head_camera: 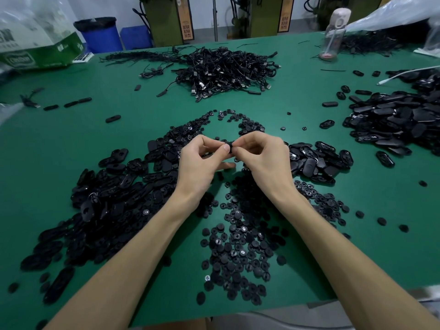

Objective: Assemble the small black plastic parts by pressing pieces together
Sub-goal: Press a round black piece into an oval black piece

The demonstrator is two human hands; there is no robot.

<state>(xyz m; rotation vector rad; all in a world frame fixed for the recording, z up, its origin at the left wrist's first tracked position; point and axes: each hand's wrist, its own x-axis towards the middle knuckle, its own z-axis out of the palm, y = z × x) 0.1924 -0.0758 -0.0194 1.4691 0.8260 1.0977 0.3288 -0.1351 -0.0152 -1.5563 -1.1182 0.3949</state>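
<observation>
Up over the flat green table top (pixel 71 139), just above the heaps: a small round black plastic part (pixel 229 146), pinched from both sides. On its left, the thumb and curled fingers of the left hand (pixel 202 160), gripping it tight. On its right, the bent fingertips of the right hand (pixel 259 158), gripping it too. Cannot tell if one piece or two pushed together.

Under the wrists, near the front edge: a wide spread of little round black plastic discs (pixel 238 253). To the left: a thick heap of oval black plastic shells (pixel 107 198). Just beside the right hand: a smaller heap of the same oval shells (pixel 316 160). Far right: another big pile of them (pixel 400 122).

Farther back, in the middle: a tangled heap of thin black cables with metal plugs (pixel 226 67). Back right: a clear water bottle with a pale lid (pixel 333 32), standing upright. Back left: a see-through plastic bag with green print (pixel 35 44), and beyond the table a round blue bin (pixel 100 34).
</observation>
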